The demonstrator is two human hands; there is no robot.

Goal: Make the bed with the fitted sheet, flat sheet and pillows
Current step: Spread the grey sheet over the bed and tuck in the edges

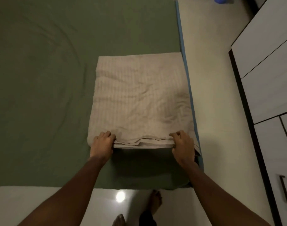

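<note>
Looking down over the bed, we find the green fitted sheet spread across the mattress, with soft creases running toward 9 and 11 o'clock. On top of it, close to the bed's 3 o'clock edge, lies the flat sheet, beige with faint stripes and folded into a thick rectangle of several layers. Our left hand grips its 7 o'clock corner, fingers curled over the top with the layered edge pinched beneath them; our right hand grips the 5 o'clock corner the same way. The near edge between the two hands is raised a little off the fitted sheet, throwing a dark shadow toward 6 o'clock. Pale floor runs along 3 o'clock, white wardrobe doors stand from 2 to 4 o'clock, and a bare foot rests on the floor at 6 o'clock.
</note>
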